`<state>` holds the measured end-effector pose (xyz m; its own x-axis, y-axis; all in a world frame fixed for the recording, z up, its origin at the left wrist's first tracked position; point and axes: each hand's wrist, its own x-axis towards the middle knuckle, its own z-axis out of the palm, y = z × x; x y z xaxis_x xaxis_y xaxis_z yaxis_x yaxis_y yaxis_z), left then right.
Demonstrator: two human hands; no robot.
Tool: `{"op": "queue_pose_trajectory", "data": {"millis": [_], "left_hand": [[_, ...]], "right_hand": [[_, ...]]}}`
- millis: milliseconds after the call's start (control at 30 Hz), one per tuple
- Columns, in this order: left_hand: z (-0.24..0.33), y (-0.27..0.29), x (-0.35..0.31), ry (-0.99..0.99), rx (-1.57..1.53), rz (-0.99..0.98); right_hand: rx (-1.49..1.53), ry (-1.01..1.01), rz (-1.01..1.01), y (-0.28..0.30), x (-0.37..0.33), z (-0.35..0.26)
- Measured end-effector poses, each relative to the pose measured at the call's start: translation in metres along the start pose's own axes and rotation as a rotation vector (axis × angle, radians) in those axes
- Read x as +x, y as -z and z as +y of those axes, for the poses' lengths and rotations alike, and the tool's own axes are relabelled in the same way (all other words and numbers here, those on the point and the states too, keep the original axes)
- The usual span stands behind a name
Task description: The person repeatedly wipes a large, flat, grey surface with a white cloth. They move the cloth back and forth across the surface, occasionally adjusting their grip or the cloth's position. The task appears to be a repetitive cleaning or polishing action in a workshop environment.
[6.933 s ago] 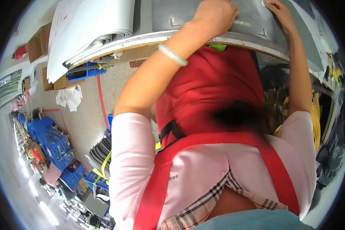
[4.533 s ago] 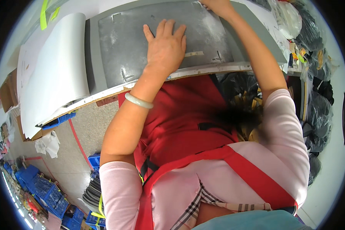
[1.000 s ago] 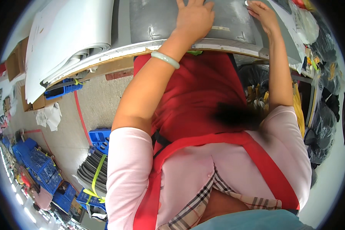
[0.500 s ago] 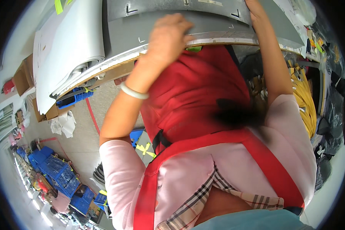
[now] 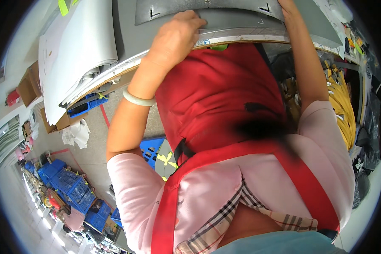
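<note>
Table's near edge (image 5: 133,61), grey template (image 5: 228,3), probably light, stiffish: corners for purchase! Left hand (image 5: 176,36), right hand (image 5: 290,10) alongside; can't tell either grip.

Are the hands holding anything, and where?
The right hand appears to hold the dark panel by its right edge; whether the left hand grips cannot be told.

Workshop or factory floor by looks of it. Workbench (image 5: 249,36) across top of frame, fat roll of white sheeting (image 5: 82,38) upper left, dark panel with corner marks (image 5: 241,4) top centre. Blue plastic crates (image 5: 74,186) lower left, red line (image 5: 104,114) on grey floor (image 5: 94,155), strip lights (image 5: 57,238) along lower-left rim. Cardboard box (image 5: 31,86) far left, yellow bundle (image 5: 342,112) right. Red work apron (image 5: 220,84) on wearer.
</note>
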<state>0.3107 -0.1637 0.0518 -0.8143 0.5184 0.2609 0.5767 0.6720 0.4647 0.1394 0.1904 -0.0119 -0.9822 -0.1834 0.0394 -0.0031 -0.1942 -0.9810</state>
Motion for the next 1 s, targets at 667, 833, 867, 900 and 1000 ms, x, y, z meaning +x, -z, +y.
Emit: {"op": "queue_pose_trajectory", "data": {"millis": [667,833,867,900,1000], "left_hand": [[0.032,-0.190,0.190,-0.128,0.310,0.240],[0.009,-0.176,0.178,-0.053,0.284,0.256],[0.011,-0.172,0.179,-0.052,0.250,0.276],[0.008,-0.164,0.177,-0.033,0.213,0.301],[-0.017,-0.127,0.167,0.053,0.030,0.435]], "right_hand": [[0.203,0.201,0.004,-0.013,-0.054,-0.031],[-0.215,0.078,0.117,-0.022,-0.069,-0.016],[-0.239,0.162,0.165,-0.008,-0.072,-0.009],[-0.257,0.139,0.191,-0.003,-0.072,-0.009],[-0.244,0.049,0.269,0.026,-0.069,-0.006]]}}
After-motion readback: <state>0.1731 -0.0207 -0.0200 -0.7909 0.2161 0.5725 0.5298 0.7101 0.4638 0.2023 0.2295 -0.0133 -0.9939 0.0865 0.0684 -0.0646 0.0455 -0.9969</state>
